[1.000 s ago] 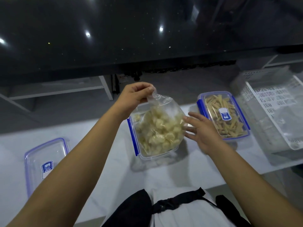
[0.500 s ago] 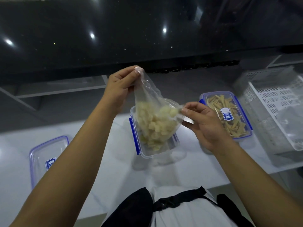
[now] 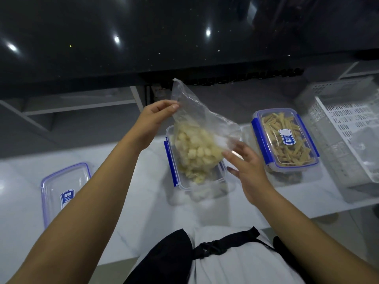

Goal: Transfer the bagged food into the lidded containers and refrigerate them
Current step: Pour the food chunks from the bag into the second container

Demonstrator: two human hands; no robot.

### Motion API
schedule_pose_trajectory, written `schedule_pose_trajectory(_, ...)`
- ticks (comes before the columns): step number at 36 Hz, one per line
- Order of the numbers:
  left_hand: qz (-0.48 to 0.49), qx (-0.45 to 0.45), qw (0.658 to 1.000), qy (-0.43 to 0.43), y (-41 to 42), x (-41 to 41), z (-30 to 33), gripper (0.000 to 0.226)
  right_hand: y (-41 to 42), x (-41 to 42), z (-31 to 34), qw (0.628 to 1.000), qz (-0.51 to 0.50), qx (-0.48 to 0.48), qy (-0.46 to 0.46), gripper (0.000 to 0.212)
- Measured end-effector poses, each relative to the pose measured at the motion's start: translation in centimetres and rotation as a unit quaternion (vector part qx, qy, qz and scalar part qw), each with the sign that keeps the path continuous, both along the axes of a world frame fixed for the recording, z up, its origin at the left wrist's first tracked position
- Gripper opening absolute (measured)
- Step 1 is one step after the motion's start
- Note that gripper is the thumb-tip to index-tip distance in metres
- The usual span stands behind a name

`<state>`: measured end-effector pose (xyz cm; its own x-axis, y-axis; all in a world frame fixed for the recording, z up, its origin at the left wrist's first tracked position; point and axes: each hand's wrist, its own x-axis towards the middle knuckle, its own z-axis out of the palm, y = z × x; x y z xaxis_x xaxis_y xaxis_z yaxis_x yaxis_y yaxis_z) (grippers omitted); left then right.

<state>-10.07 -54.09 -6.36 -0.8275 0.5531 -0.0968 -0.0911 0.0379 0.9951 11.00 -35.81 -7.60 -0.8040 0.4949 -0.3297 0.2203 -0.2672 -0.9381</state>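
The left hand [image 3: 152,121] pinches the bag [image 3: 196,140] upended over the open container [image 3: 178,177], while the right hand [image 3: 246,171], fingers spread loose, touches its lower corner.

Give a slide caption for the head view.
Left hand tips bag of pale food into open container; right hand steadies it.

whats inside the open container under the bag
The open clear container with blue clips holds pale food chunks dropping from the clear plastic bag. The bag covers most of the inside, so how full it is cannot be seen.
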Motion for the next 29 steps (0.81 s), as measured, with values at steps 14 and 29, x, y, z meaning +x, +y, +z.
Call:
schedule_pose_trajectory(14, -0.034, -0.193, 0.981, -0.013, -0.4, 0.8, -1.9, 0.031, 0.0, 1.3, -0.6, 0.964, -0.072, -0.212, -0.146, 0.048)
schedule_pose_trajectory(29, 0.011, -0.205, 0.974, -0.094, -6.7, 12.0, -2.6, 0.034, 4.8, -2.0, 0.1, 0.995, 0.001, -0.041, -0.095, 0.027)
